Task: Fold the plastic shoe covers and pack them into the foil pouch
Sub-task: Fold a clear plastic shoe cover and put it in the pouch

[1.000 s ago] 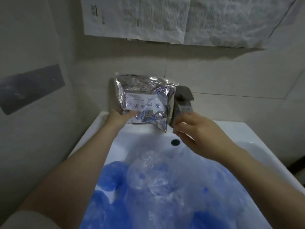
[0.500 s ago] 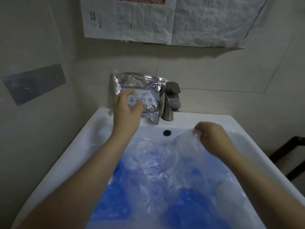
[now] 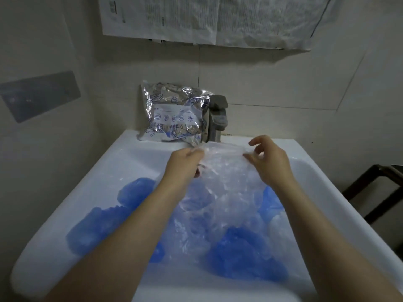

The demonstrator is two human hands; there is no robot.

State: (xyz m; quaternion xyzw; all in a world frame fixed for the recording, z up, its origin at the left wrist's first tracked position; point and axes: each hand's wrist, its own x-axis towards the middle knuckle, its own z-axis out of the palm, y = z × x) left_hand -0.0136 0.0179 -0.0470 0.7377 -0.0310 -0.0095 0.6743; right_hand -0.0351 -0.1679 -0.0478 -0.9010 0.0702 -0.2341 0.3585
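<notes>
A crinkled silver foil pouch [image 3: 174,112] with a white label leans against the wall at the back of the sink, left of the tap. Blue and clear plastic shoe covers [image 3: 244,253] lie heaped in the basin. My left hand [image 3: 185,164] and my right hand [image 3: 268,162] each pinch an upper edge of one clear shoe cover [image 3: 224,168], holding it stretched between them above the heap, just in front of the pouch.
The white sink [image 3: 104,177] fills the lower view, with a grey tap [image 3: 217,118] at its back rim. Tiled walls stand behind and to the left, with paper sheets [image 3: 196,20] taped above. A dark frame [image 3: 375,188] stands to the right of the sink.
My left hand has left the foil pouch and come down to the clear cover. My right hand has lifted that cover from the heap; both now hold it.
</notes>
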